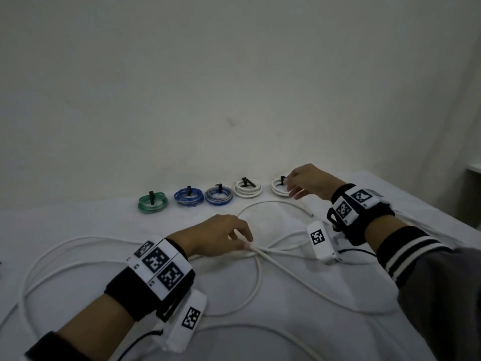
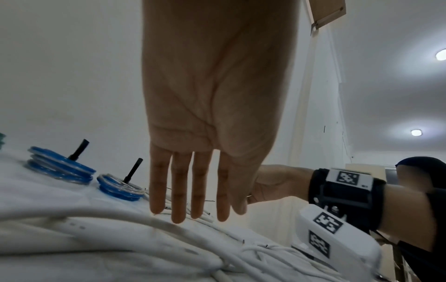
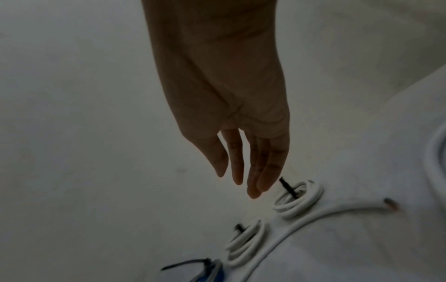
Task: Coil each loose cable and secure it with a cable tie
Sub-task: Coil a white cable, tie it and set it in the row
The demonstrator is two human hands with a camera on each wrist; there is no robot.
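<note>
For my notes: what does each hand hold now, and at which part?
Nothing is held. Left hand fingertips rest on the loose white cable at its crossing; right hand hovers open.

The left hand (image 2: 212, 106) hangs palm-out from twelve o'clock, its fingers (image 2: 178, 190) straight and slightly spread, tips just above white cable (image 2: 135, 219) loops piled on a white sheet (image 2: 31, 198). At nine o'clock lie two blue coils (image 2: 60, 167), each with a black tie (image 2: 78, 150) standing up. At three o'clock the right hand (image 2: 277, 183) reaches in behind the left fingers, wearing a black wrist strap (image 2: 345, 196).
</note>
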